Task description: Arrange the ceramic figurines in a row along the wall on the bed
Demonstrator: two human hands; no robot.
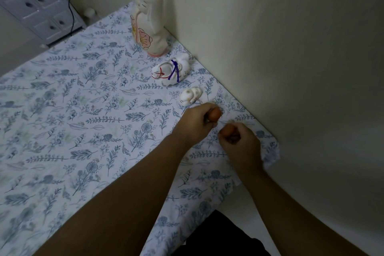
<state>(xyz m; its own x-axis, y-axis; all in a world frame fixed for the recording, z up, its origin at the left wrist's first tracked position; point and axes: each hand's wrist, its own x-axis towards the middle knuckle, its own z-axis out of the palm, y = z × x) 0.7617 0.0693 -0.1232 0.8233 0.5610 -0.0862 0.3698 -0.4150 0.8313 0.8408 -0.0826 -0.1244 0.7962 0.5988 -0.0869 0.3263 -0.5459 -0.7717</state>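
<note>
Right of centre, both hands [199, 122] [239, 141] are each pinching an orange figurine [215, 114] [227, 130]; soft bedding [83, 110] risks tipping them.

Three white figurines [150, 21] [171, 70] [191, 96] are counted along the wall. Two small orange figurines [215, 114] [228, 130] are counted in two hands.

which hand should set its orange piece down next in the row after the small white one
Left, probably. The left hand holds its orange figurine right beside the small white figurine, the row's open end. The right hand sits farther back.
</note>
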